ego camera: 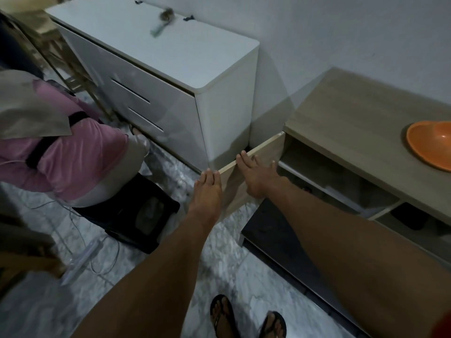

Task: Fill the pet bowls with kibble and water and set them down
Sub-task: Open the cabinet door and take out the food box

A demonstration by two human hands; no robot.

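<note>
One orange bowl (430, 145), two hands on door (246, 174).

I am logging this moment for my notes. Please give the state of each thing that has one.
cabinet door: swung open
left hand: open, fingers on the door's top edge
right hand: open, flat on the door
orange bowl: upright, empty, on the cabinet top
white drawer unit: shut

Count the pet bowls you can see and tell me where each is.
1. An orange bowl sits on top of the wooden cabinet, at the right edge of view, partly cut off. Others may be hidden inside the cabinet or out of frame.
</note>
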